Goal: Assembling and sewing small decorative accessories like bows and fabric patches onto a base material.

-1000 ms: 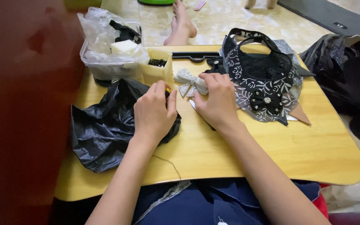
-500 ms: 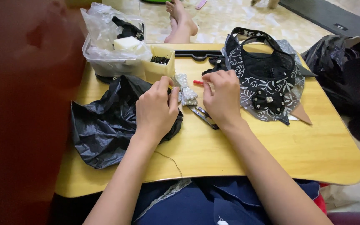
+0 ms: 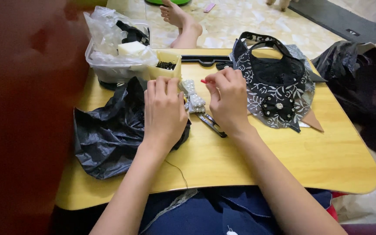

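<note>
The hands are working close together over a small grey-white beaded fabric bow [image 3: 193, 96]: the left hand [image 3: 165, 111] is curled knuckles-up, pressing the bow's left edge, while the right hand [image 3: 228, 99] is pinching a tiny red-tipped pin or needle [image 3: 204, 81] just above the bow's right side. The bow is lying on the yellow wooden tabletop [image 3: 257, 161], in the gap between the two hands. Just below the bow, metal scissors or clips [image 3: 212, 124] are lying partly under the right wrist. Left of the bow a crumpled black plastic bag [image 3: 109, 130] is spreading out; right of it, a black-and-white floral fabric bib [image 3: 275, 85]. A thin thread [image 3: 178, 169] is trailing below the left wrist and, I judge, could snag; the pinched point could prick a fingertip or slip loose.
</note>
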